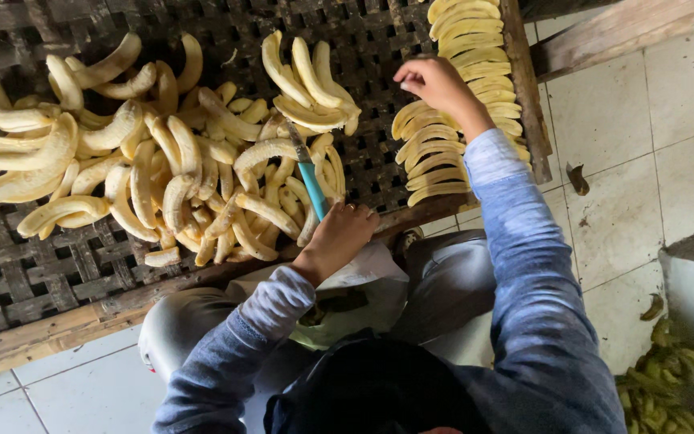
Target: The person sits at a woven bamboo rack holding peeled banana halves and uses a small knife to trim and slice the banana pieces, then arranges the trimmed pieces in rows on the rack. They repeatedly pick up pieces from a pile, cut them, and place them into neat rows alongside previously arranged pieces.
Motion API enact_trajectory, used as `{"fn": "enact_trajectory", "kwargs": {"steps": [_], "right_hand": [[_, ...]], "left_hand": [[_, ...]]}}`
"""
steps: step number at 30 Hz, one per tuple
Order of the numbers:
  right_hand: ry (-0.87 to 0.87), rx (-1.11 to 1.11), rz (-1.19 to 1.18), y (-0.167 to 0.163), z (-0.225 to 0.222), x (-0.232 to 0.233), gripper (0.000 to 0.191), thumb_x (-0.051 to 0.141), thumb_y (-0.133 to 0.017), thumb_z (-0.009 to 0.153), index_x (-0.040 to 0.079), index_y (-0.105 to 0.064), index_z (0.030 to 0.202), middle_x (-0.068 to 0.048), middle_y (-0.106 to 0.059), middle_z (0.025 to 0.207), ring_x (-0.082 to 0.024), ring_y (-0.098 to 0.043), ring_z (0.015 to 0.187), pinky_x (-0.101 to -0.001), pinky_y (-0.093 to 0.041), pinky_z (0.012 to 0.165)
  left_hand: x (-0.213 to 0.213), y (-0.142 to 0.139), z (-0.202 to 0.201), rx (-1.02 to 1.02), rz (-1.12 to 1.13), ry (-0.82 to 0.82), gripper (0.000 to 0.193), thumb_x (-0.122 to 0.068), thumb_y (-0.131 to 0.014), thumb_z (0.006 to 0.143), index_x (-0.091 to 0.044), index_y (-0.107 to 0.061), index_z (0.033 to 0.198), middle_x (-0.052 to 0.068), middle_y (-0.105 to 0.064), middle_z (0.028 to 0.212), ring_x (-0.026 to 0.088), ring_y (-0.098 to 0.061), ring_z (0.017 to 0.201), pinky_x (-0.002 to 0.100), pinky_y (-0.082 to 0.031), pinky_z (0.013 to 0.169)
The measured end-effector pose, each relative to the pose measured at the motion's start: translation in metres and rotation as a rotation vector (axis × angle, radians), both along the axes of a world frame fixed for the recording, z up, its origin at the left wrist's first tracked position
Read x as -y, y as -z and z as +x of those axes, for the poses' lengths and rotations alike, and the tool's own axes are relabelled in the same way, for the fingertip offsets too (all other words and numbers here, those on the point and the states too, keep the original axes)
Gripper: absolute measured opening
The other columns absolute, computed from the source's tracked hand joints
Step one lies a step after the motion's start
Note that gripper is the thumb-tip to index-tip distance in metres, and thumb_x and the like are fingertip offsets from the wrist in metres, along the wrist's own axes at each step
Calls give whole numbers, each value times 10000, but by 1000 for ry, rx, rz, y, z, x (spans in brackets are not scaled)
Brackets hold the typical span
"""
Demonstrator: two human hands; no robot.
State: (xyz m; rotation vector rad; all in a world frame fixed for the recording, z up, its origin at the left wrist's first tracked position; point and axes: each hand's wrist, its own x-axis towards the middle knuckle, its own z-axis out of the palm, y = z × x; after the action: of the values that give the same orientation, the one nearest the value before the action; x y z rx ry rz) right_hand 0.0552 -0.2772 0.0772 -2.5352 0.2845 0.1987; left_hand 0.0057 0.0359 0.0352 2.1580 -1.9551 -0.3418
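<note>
My left hand point(343, 233) grips a knife point(312, 186) with a blue handle, its blade pointing into a pile of peeled pale yellow bananas point(162, 169). The pile lies on a dark woven drying rack point(41, 265). My right hand point(435, 84) reaches further out over the rack, fingers curled, next to neat overlapping rows of long banana slices point(475, 48). Nothing shows in its fingers. A smaller cluster of peeled bananas point(311, 84) lies between the two hands.
The rack has a wooden frame point(525, 80) and rests on a white tiled floor point(612, 112). A white bag point(367, 281) sits on my lap. Green-yellow banana peels point(664, 386) are heaped at the lower right, and one scrap point(577, 178) lies on the tiles.
</note>
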Motion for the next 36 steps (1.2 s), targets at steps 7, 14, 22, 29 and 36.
{"fn": "enact_trajectory", "kwargs": {"steps": [7,14,22,29,36], "right_hand": [[-192,348,15,11,48,-85,168,71,-704,1043,75,-673,1208,-57,-734,992,-146,-713,844,-262,-613,734],[-324,566,-270,7,77,-121,758,203,-810,768,110,-450,1428,-155,-720,1111,-278,-726,917,-345,-605,736],[-185,-24,-585,9,87,-131,711,-89,-570,970,76,-288,1602,-150,-694,767,-246,-692,569,-364,-575,448],[-221,74,-587,12,77,-115,630,-65,-600,948,-30,-394,1542,-112,-665,642,-191,-616,475,-325,-525,387],[-59,236,-37,0,62,-60,173,110,-602,1064,2,-722,1127,-65,-734,811,-155,-639,559,-258,-507,468]], "left_hand": [[2,-3,1,-14,31,22,278,-117,-678,809,-86,-648,1084,74,-659,973,251,-682,907,424,-512,856],[-4,-3,1,-5,-43,-14,231,-129,-661,824,-107,-656,1054,66,-663,950,253,-685,900,404,-508,825],[-7,2,4,-15,-41,-28,205,-133,-656,848,-109,-655,1051,77,-667,951,268,-690,909,410,-509,849],[-8,-1,4,5,-58,-31,301,-121,-651,815,-83,-658,1114,76,-669,959,260,-690,906,418,-509,862],[-4,-5,5,0,53,16,260,-121,-664,864,-84,-654,1121,69,-665,973,251,-688,887,408,-499,873]]}}
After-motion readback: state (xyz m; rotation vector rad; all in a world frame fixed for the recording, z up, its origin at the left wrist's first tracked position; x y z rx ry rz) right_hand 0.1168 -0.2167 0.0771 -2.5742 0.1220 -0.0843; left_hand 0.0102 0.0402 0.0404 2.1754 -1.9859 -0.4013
